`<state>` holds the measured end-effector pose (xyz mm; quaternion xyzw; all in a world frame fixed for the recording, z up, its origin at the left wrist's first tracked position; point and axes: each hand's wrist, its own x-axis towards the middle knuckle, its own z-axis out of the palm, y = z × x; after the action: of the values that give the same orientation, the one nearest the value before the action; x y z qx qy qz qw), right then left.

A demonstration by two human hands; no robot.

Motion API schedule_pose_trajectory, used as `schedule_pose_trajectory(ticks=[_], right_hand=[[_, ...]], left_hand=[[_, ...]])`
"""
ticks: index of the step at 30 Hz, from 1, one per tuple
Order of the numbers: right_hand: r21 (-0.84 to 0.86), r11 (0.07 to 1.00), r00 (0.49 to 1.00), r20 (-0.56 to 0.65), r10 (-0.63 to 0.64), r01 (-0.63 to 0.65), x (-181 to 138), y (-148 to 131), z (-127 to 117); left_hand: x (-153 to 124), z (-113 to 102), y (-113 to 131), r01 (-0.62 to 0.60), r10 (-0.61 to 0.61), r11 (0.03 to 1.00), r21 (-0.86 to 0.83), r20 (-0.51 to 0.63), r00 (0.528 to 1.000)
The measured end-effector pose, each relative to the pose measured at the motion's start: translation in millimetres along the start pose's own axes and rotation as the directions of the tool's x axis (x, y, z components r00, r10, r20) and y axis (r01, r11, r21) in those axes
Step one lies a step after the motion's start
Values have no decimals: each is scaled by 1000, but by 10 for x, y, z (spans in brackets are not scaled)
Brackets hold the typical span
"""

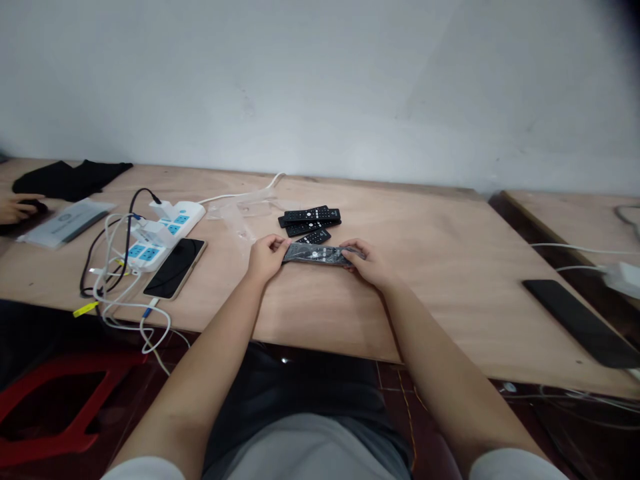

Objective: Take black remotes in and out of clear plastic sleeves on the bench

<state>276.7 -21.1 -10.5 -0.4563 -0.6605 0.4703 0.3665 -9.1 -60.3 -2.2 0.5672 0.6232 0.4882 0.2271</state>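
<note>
A black remote control in a clear plastic sleeve lies crosswise between my two hands, its buttons facing up. My left hand pinches its left end between thumb and fingers. Around the right end, my right hand is closed with the thumb on top. Just beyond it, several bare black remotes lie in a loose, overlapping pile. Left of that pile are crumpled clear plastic sleeves.
On the left stand a white power strip with tangled cables and a phone. Farther left, another person's hand rests near a bagged item and black cloth. A dark phone lies at right. A red stool stands below.
</note>
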Motion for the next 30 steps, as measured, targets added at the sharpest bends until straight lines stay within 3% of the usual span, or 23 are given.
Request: schedule_pose_trajectory(ticks=[30], right_hand=[[-137, 989, 998, 25, -57, 59, 0, 31, -14]], left_hand=[[-2, -8, -3, 8, -8, 1000, -9, 13, 1000]])
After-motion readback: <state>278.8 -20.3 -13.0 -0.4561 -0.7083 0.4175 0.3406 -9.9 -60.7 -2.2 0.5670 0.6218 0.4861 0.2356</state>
